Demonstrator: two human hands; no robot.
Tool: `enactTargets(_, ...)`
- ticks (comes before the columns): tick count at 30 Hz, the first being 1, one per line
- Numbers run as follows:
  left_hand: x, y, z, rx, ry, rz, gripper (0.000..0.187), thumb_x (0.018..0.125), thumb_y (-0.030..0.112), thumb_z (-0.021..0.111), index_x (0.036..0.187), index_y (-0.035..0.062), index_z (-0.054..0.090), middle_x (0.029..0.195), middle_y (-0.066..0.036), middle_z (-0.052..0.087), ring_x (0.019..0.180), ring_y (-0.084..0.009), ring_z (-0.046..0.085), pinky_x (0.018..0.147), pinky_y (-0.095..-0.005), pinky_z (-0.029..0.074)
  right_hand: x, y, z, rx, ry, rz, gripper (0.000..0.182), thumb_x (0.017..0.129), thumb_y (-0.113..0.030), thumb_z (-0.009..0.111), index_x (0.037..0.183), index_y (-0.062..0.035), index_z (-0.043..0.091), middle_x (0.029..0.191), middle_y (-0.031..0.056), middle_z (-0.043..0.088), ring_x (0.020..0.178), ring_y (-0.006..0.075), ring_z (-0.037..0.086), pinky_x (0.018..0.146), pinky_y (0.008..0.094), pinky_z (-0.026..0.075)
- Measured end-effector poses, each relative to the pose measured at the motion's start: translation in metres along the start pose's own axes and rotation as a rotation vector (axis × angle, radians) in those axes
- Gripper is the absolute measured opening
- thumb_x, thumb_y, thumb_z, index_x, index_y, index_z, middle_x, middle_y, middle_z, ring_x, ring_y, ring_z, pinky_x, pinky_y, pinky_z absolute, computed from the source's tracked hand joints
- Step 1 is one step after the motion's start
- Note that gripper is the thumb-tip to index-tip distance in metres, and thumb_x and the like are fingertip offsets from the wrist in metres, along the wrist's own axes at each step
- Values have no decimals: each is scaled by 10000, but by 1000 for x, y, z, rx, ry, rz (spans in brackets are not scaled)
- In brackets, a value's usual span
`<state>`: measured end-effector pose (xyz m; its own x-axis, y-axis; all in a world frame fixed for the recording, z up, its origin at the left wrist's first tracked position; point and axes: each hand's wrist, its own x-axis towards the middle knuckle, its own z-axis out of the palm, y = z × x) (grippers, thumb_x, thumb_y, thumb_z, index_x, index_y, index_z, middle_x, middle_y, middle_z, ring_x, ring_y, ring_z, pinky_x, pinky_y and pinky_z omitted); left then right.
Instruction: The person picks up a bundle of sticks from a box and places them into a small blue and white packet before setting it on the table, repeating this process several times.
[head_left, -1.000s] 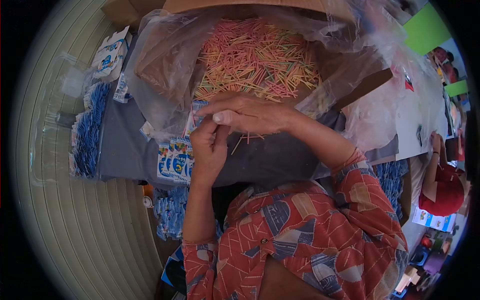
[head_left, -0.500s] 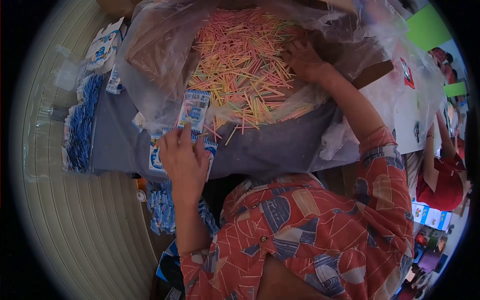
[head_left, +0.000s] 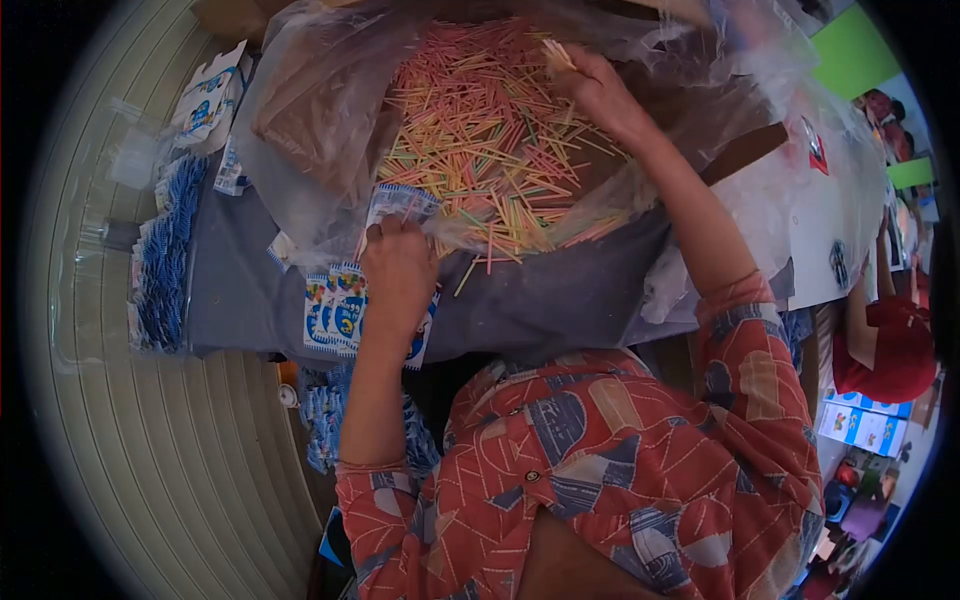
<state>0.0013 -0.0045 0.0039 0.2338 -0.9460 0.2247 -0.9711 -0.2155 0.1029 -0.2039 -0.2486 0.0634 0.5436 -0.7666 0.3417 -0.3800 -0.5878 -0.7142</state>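
Many thin pink, yellow and green sticks (head_left: 490, 130) lie heaped in a box lined with clear plastic (head_left: 320, 110). Above the heap's right side, my right hand (head_left: 597, 95) is closed round a small bunch of sticks (head_left: 558, 56). My left hand (head_left: 400, 265) has its fingers bent over a blue and white packet (head_left: 405, 200) at the heap's lower left edge; its fingertips are pressed on the packet. Just left of my left wrist, several blue and white packets (head_left: 335, 305) overlap on the grey cloth.
A tall stack of blue packets (head_left: 170, 255) stands at the left, near an opened white carton (head_left: 210, 100). More packets (head_left: 325, 410) hang below the table edge. A cardboard flap (head_left: 745, 152) juts out at the right. Another person's red sleeve (head_left: 890, 350) shows at far right.
My right hand has lifted from the sticks and now holds a bunch. My left hand has moved up and right onto the upper packet, uncovering more of the packets below.
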Motion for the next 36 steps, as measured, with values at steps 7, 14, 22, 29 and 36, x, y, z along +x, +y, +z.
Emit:
enactTargets(7,3,-16,-6,-531,192,-10,161,718,-2,634,870,8,688,936,-180,586,887,-358,574,761,-443,472,9,3,71,597,105,310,301,881,-329,659,879,-28,660,781,25,638,761,104,558,676,342,452)
enactTargets(14,6,-7,-22,-130,315,155,133,655,-2,659,787,5,676,897,-167,562,875,-327,555,786,-430,456,4,3,55,518,-156,199,642,904,-635,485,1176,-79,656,1184,157,604,1166,246,519,988,402,391)
enactTargets(22,6,-25,-14,-452,98,-27,118,677,-9,700,789,-28,668,812,-139,626,729,-271,632,653,-338,513,8,87,90,-141,-52,139,609,979,-589,343,1291,-144,618,1470,120,400,1356,274,371,1125,402,255)
enactTargets(29,17,-13,-16,-1314,199,-222,116,759,-58,746,855,-49,681,822,-26,640,729,-74,595,660,-209,485,-20,-70,44,615,-263,-89,681,1004,-583,171,1335,-146,574,1454,103,419,1378,237,326,1154,396,171)
enactTargets(36,19,8,-19,-1445,218,-88,156,780,-61,731,926,-37,680,899,-49,651,801,-91,603,710,-219,492,-31,-97,63,532,-465,-117,630,969,-619,335,1289,-152,611,1459,133,415,1345,274,386,1066,413,356)
